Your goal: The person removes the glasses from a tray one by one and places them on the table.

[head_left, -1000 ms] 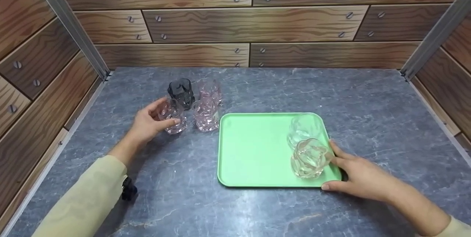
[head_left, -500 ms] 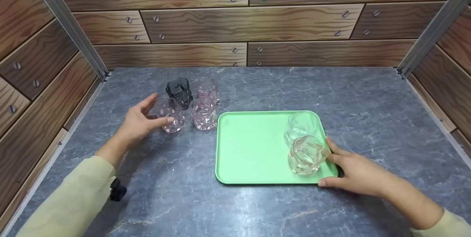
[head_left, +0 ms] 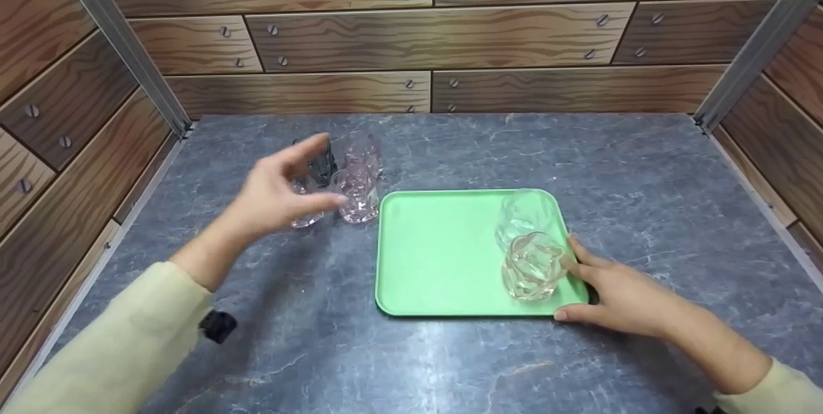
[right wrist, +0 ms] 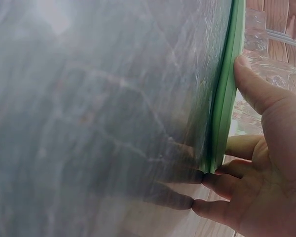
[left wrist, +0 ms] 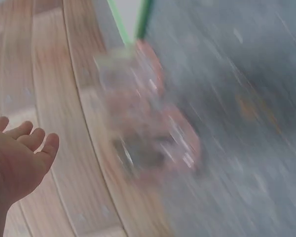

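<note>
My left hand (head_left: pixel 273 195) hovers over the left group of glasses in the head view, thumb and fingers spread, holding nothing. Partly hidden behind it are a pale glass (head_left: pixel 307 216) and a dark grey glass (head_left: pixel 323 170). A pink glass (head_left: pixel 358 200) stands just beyond the thumb tip, with another pink glass (head_left: pixel 364 152) behind. My right hand (head_left: pixel 620 298) holds the front right corner of a green tray (head_left: pixel 437 260), thumb on the front rim (right wrist: pixel 226 103), fingers along the right side. Two glasses stand on the tray's right part: a faintly tinted glass (head_left: pixel 533 269) and a clear glass (head_left: pixel 524 215).
The grey marbled tabletop (head_left: pixel 308 350) is bounded by wood-patterned walls (head_left: pixel 341 44) at the back and sides. Grey metal posts (head_left: pixel 122 41) rise at the back corners. The left wrist view is blurred.
My left hand has come off the pale glass, drawn back left, then swung right and up over the glasses. The right hand stays at the tray corner.
</note>
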Tool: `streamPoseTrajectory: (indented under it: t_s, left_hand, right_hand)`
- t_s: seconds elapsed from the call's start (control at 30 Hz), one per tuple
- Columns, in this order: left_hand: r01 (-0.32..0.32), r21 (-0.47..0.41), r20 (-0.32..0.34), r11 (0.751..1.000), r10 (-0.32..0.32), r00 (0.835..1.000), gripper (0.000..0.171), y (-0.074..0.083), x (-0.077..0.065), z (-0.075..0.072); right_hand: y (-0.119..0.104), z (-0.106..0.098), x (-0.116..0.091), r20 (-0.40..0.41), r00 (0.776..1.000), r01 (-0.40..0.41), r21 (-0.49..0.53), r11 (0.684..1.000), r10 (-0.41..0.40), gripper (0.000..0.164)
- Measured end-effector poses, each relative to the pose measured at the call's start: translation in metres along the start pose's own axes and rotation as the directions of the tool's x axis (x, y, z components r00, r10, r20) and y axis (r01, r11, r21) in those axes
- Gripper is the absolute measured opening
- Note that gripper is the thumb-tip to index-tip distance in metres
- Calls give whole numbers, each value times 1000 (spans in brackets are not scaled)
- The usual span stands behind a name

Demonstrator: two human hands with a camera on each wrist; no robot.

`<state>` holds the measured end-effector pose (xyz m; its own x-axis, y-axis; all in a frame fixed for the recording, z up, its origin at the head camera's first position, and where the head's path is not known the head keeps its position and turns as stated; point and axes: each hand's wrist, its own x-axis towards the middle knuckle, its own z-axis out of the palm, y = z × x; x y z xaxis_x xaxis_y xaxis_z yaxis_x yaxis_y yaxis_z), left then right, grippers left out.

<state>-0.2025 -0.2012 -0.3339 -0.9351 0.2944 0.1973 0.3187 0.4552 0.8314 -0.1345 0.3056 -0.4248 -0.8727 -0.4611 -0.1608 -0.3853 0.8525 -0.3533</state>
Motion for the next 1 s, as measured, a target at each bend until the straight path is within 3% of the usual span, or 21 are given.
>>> streamPoseTrajectory:
  t_s: [0.17, 0.33, 0.63, 0.73, 0.9, 1.0]
  left_hand:
    - [-88, -6, 117, 996, 88, 989, 105, 28, 7, 41]
    - [-104, -42, 227, 994, 111, 968, 106, 46, 12, 88]
    - [-123, -81, 356, 989, 144, 923, 97, 50, 11, 175]
    - [-97, -103, 346, 990, 127, 929, 94, 48, 11, 195]
    - [18, -139, 274, 990, 22, 961, 98, 47, 9, 225]
    - [47, -150, 229, 988, -11, 973, 99, 48, 7, 240]
  right_hand:
    - [0, 0, 2, 14, 1000, -4, 1, 1000, 4, 112]
    - [-1, 0, 2, 6, 1000, 7, 1, 1000, -7, 111]
    - [0, 1, 1, -1, 1000, 11, 3, 1000, -11, 110]
    - [0, 0, 2, 12, 1000, 4, 7, 1000, -4, 110]
    - [0, -1, 1, 14, 1000, 0, 3, 1000, 0, 110]
    - [0, -1, -1, 6, 1000, 4, 1, 1000, -4, 109]
